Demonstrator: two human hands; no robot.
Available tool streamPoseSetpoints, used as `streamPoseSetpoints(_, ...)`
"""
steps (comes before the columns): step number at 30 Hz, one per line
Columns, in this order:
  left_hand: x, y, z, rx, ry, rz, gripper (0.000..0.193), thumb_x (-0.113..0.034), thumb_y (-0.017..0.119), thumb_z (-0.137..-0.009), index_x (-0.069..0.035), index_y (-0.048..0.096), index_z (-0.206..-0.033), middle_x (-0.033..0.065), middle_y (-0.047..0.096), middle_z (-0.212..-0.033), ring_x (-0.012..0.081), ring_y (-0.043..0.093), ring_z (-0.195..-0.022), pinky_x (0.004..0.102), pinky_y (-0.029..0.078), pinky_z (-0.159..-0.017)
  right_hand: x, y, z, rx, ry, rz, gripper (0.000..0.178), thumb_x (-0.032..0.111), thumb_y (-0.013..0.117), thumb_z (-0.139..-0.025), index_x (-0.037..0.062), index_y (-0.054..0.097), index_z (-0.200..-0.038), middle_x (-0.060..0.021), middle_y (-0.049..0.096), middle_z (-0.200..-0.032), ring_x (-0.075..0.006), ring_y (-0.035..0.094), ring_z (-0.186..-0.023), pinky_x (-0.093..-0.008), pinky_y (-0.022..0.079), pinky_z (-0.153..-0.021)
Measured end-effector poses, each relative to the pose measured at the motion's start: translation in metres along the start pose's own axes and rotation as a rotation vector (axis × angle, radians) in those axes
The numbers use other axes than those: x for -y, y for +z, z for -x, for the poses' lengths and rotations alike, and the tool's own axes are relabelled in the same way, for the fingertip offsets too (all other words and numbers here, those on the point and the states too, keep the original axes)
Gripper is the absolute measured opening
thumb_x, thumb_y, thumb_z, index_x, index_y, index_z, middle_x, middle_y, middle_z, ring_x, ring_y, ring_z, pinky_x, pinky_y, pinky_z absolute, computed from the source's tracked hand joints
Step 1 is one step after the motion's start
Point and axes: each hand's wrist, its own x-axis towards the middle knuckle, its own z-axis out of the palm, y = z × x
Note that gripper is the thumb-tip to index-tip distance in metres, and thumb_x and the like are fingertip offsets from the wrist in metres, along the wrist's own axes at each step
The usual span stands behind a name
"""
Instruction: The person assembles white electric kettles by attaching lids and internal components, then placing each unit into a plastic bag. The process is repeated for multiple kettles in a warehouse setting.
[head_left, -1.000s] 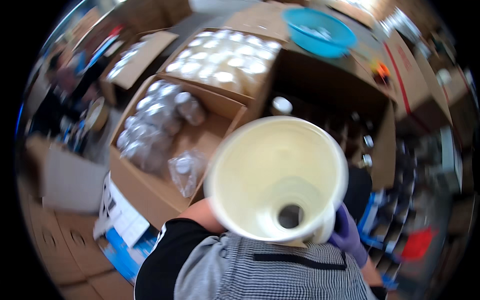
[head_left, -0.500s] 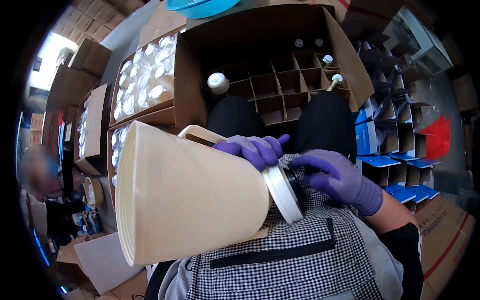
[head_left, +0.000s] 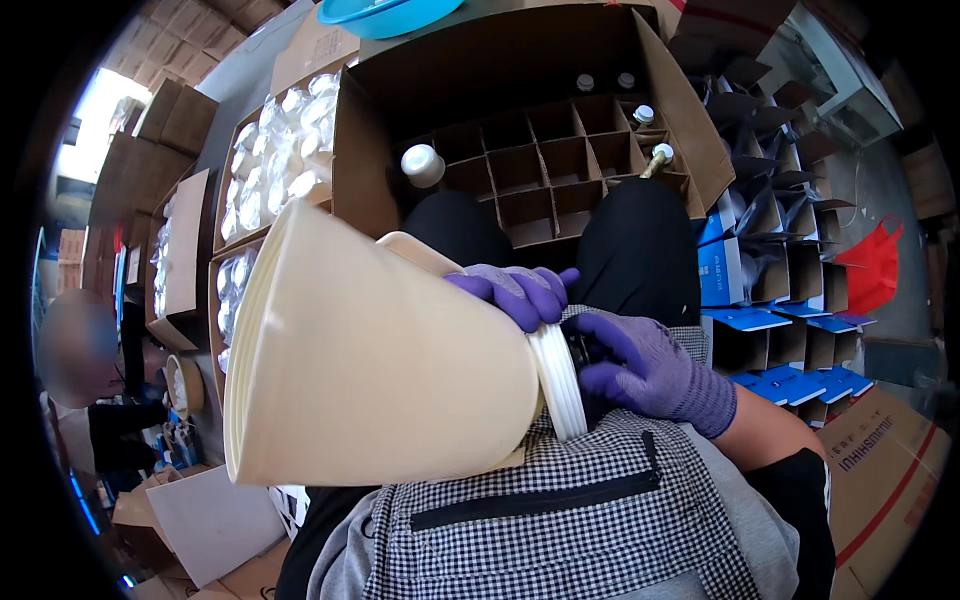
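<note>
Centre-left, the cream funnel-shaped vessel [head_left: 380, 360] lies sideways! The left hand [head_left: 515, 292] is clamped over its neck by the white ring [head_left: 562, 385]; the right hand [head_left: 645, 365] bends in alongside, grip unclear; divided carton [head_left: 365, 160] up top, centre.

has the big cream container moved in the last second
Yes: the cream container has swung left relative to the divided carton, its mouth now facing left.
</note>
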Motion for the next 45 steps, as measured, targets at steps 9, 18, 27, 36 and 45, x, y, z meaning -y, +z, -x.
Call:
streamPoseSetpoints(9, -0.003, 0.007, 0.002, -0.005, 0.044, -0.044, 0.032, -0.046, 0.059, -0.098, -0.015, 0.058, -0.102, 0.0045, 0.056, -0.078, 0.0221, 0.053, -0.071, 0.042, 0.046, -0.073, -0.012, 0.015, 0.009, -0.059, -0.208, 0.053, 0.082, 0.028, 0.083, -0.08, -0.0034, 0.043, -0.144, -0.0243, 0.055, -0.132, -0.0353, 0.06, -0.121, -0.0433, 0.051, -0.104)
streamPoseSetpoints(18, -0.011, 0.006, 0.001, 0.02, 0.06, -0.006, 0.032, -0.048, 0.062, -0.097, -0.017, 0.058, -0.09, 0.0048, 0.06, -0.078, 0.0225, 0.058, -0.075, 0.0429, 0.047, -0.074, -0.011, 0.007, 0.0, 0.165, -0.034, 0.027, 0.049, 0.035, 0.062, -0.096, -0.0029, 0.056, -0.127, -0.0199, 0.064, -0.117, -0.0294, 0.068, -0.105, -0.0413, 0.056, -0.094)
streamPoseSetpoints(27, -0.012, 0.0, 0.004, 0.05, 0.079, -0.056, 0.039, -0.052, 0.062, -0.095, -0.014, 0.057, -0.096, 0.0069, 0.057, -0.077, 0.022, 0.055, -0.07, 0.0422, 0.045, -0.072, -0.001, 0.021, 0.005, -0.073, -0.139, 0.054, 0.063, 0.036, 0.067, -0.094, -0.0034, 0.049, -0.14, -0.0235, 0.061, -0.124, -0.0323, 0.064, -0.114, -0.0414, 0.053, -0.099)
streamPoseSetpoints(36, -0.011, 0.006, 0.002, 0.031, 0.142, -0.047, 0.049, -0.058, 0.07, -0.087, -0.012, 0.057, -0.098, 0.0099, 0.062, -0.081, 0.0238, 0.058, -0.071, 0.0431, 0.046, -0.072, -0.001, 0.014, 0.012, -0.079, -0.161, 0.096, 0.067, 0.039, 0.068, -0.093, -0.002, 0.047, -0.142, -0.0226, 0.06, -0.125, -0.0316, 0.063, -0.112, -0.0421, 0.052, -0.099)
streamPoseSetpoints(45, -0.007, 0.002, -0.002, 0.124, 0.1, -0.063, 0.041, -0.052, 0.066, -0.091, -0.012, 0.056, -0.091, 0.009, 0.059, -0.074, 0.0247, 0.057, -0.067, 0.0438, 0.048, -0.072, -0.029, 0.014, 0.005, 0.044, -0.304, 0.503, 0.06, 0.023, 0.064, -0.096, 0.008, 0.042, -0.15, -0.02, 0.064, -0.114, -0.0396, 0.066, -0.102, -0.0453, 0.054, -0.092)
